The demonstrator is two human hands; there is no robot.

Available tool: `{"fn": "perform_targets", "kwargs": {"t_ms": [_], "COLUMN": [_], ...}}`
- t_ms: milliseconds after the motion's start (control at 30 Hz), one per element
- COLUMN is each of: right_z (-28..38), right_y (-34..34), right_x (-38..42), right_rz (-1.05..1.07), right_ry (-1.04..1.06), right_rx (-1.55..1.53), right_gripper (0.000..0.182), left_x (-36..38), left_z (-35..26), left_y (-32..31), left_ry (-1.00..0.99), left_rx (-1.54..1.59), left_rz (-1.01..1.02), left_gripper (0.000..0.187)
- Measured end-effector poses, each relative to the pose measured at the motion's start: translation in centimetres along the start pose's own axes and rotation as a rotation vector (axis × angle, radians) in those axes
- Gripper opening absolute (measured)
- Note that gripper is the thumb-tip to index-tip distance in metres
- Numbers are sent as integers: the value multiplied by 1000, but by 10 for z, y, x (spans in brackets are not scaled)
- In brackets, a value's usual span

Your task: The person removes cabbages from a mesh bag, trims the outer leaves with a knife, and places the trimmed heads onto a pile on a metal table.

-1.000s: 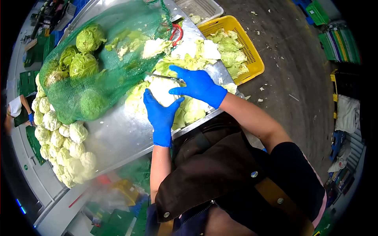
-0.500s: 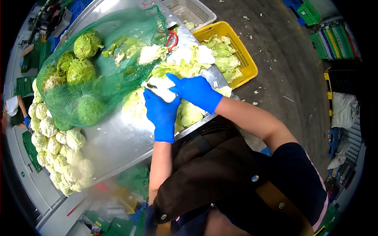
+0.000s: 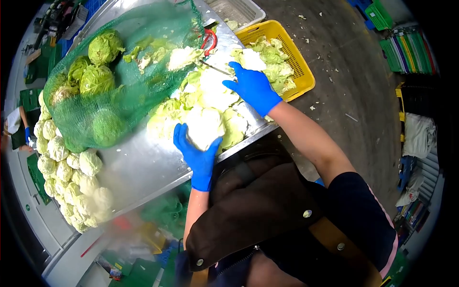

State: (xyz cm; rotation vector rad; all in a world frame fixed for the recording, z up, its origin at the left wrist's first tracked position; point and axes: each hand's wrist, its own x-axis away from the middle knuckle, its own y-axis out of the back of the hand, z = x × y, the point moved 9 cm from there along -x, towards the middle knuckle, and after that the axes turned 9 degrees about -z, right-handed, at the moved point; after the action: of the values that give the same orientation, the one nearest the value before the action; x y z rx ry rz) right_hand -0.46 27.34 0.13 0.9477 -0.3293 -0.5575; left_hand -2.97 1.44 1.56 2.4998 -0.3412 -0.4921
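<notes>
A: Head view. What does each hand hold?

B: The left hand (image 3: pixel 197 155) cups a pale trimmed cabbage (image 3: pixel 204 128) near the steel table (image 3: pixel 143 167) edge, fingers wrapped under it. The right hand (image 3: pixel 253 88), at 1 o'clock from the cabbage, is clenched on a knife (image 3: pixel 215 68), blade pointing toward 10 o'clock over loose leaves (image 3: pixel 210 91).

A: How far along does the work appear?

B: Judged partway: trimmed heads (image 3: pixel 67 177) lie piled at 8 o'clock, and the yellow crate (image 3: pixel 299 62) at 2 o'clock holds discarded leaves, yet the green net sack (image 3: pixel 119 71) at 10 o'clock holds several untrimmed heads.
</notes>
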Motion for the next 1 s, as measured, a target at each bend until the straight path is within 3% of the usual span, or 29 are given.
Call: {"fn": "perform_targets", "kwargs": {"t_ms": [67,133,200,433,533,567,667,700,733,800,867,933,1000], "right_z": [26,45,40,44,33,32,63,77,90,90,64,46,43], "right_y": [27,27,21,11,30,24,9,-2,-6,-55,-61,-60,-48], "right_x": [20,42,56,40,18,16,31,33,31,5,-27,-29,-2], "right_rz": [-88,59,174,289,156,276,14,182,56,235,12,118,206], "right_ry": [113,395,434,387,76,77,469,436,524,415,233,146,77], "right_rx": [-135,-98,-13,15,-249,-180,-257,-275,-407,-176,-403,-248,-410], "right_gripper": [53,46,41,45,44,38,54,74,56,41,38,46,64], "left_x": [-15,-24,-28,-30,-27,-25,-24,-20,-19,-14,-1,12,18], "left_z": [-13,-9,4,14,0,-8,-17,-12,-13,-18,-14,-12,-7], "left_y": [-9,-17,-21,-26,-27,-27,-30,-32,-31,-27,-15,-3,4], "left_ry": [36,76,96,98,53,32,102,108,68,-10,-68,-135,-93], "left_rx": [39,51,90,70,30,17,71,15,10,-4,-14,-41,-11], "left_rz": [-29,-21,-16,91,132,147,194,212,215,229,220,206,191], "left_gripper": [80,79,81,95,102,104,101,102,103,104,103,103,100]}}
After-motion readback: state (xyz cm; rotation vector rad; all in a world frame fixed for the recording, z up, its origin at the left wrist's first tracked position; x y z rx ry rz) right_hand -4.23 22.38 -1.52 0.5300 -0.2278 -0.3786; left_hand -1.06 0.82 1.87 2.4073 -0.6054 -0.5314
